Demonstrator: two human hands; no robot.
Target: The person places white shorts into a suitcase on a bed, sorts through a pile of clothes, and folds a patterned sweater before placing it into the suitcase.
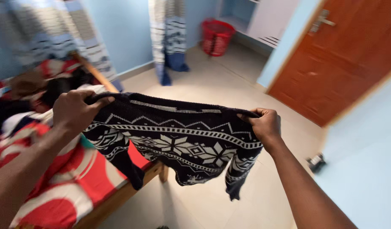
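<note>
A dark knitted sweater [178,140] with white snowflake and zigzag patterns hangs stretched between my hands, above the floor and the bed's corner. My left hand [74,111] grips its left shoulder edge, over the bed. My right hand [265,125] pinches the right shoulder edge. Both sleeves dangle down, folded inward.
A wooden-framed bed [119,197] with a red and white patterned cover and a pile of clothes [42,85] lies at the left. Patterned curtains [168,38] hang at the back, with a red basket [216,37] beyond. A brown door [339,59] stands right. A small dark object [317,162] lies on the floor by the wall.
</note>
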